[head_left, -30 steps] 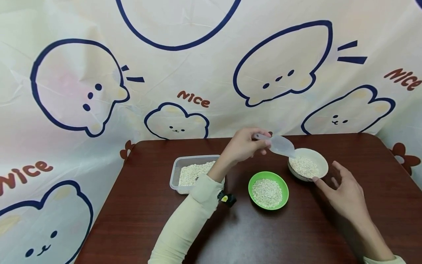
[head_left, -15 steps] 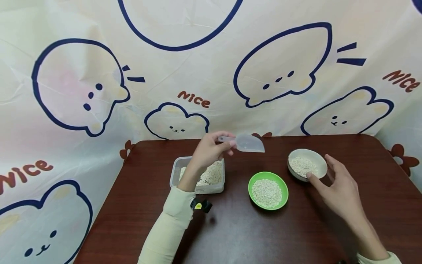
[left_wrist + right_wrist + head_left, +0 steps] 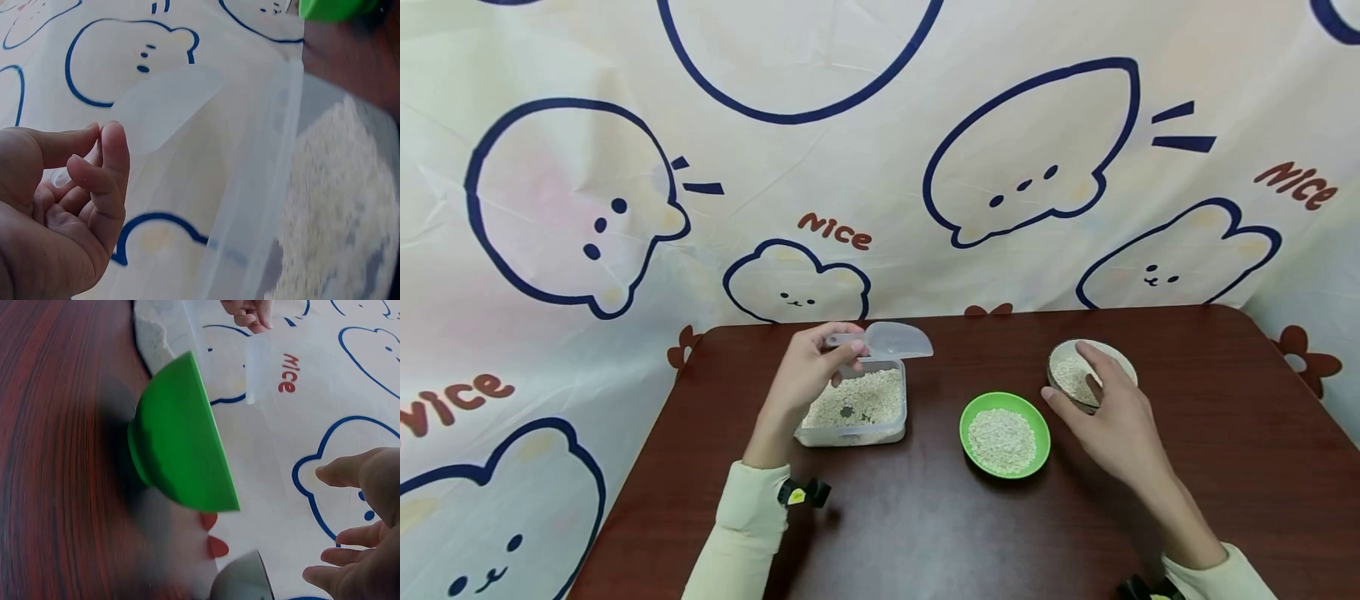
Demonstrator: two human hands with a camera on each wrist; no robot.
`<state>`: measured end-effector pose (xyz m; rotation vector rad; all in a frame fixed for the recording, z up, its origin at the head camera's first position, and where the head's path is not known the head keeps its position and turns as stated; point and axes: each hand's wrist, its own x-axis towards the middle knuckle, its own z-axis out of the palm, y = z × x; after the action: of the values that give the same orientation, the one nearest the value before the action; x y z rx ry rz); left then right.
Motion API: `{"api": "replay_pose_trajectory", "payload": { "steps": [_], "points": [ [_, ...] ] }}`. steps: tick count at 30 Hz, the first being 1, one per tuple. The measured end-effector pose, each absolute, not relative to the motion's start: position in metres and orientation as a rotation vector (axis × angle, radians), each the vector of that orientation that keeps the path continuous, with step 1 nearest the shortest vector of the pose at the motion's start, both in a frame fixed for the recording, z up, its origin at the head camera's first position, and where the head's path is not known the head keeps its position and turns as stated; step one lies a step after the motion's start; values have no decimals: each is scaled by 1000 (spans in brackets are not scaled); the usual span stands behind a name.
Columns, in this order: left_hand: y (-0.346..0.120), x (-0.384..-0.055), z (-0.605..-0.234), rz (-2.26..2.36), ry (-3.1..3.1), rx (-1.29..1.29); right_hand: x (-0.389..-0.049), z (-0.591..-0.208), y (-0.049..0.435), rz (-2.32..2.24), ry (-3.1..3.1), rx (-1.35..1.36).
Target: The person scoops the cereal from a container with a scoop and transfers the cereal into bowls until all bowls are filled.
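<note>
My left hand (image 3: 805,371) pinches the handle of a translucent plastic scoop (image 3: 898,340) between thumb and fingers. The scoop hangs over the back of a clear plastic container (image 3: 850,436) holding pale oat flakes (image 3: 868,400). In the left wrist view the scoop (image 3: 165,109) looks bare. My right hand (image 3: 1112,421), fingers spread and holding nothing, is over the near side of a white bowl (image 3: 1063,353) with oats in it, hiding part of it. The right wrist view shows a gap between this hand and the white bowl (image 3: 240,581).
A green bowl (image 3: 967,442) of oats stands between the container and the white bowl. All stand on a dark brown wooden table (image 3: 940,533). Behind it hangs a pale cloth (image 3: 880,167) with cartoon bears.
My left hand has carried the scoop left, from the white bowl to above the container. The right hand has shifted left, from the white bowl's right side to over its near side.
</note>
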<state>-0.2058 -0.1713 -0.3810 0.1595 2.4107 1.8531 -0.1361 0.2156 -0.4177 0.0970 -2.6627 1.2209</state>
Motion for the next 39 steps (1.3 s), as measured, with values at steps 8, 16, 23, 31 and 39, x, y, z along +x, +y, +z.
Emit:
{"api": "replay_pose_trajectory", "payload": {
  "steps": [8,16,23,31,39],
  "points": [
    [-208,-195,-389,1800,2459,28,-135,-412,193,1214,-2702,199],
    [-238,-180,-391,1701,2559,-41,-135,-413,175,1316,-2709,274],
    [-258,-171,-389,1649,2618,-53,-134,-415,158,1367,-2722,288],
    [-267,-167,-378,1381,2785,1,-133,-418,135,1332,-2711,349],
    [-269,-168,-371,1279,2827,44,-132,-419,109,1336,-2718,398]
  ]
}}
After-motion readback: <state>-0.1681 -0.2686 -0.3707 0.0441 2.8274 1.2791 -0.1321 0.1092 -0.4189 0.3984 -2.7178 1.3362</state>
